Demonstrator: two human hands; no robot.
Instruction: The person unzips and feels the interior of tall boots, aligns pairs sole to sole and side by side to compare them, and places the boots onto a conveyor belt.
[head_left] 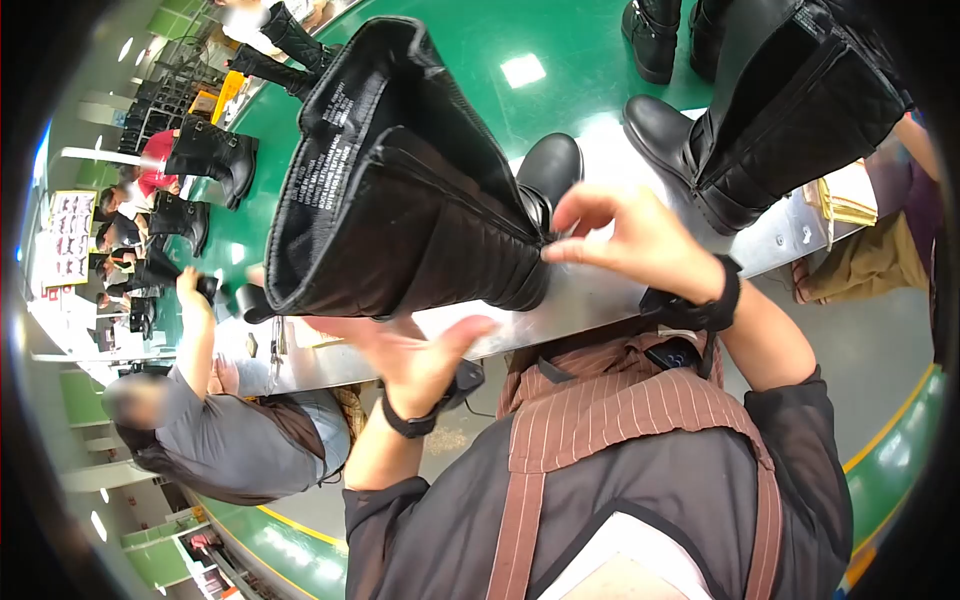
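Observation:
A tall black boot leans in front of me with its shaft opening toward the upper left and printed text inside the lining. A zipper runs down its side, partly undone at the top. My right hand pinches the zipper pull near the ankle between thumb and index finger. Below the shaft, my left hand is spread, thumb apart, its other fingers blurred and partly behind the boot; whether it bears the boot's weight I cannot tell. Another black boot toe shows just beyond.
More black boots stand at the right on the metal table edge. A green work surface stretches away, holding several boots. At the left a co-worker reaches over the table. Yellowish papers lie at the right.

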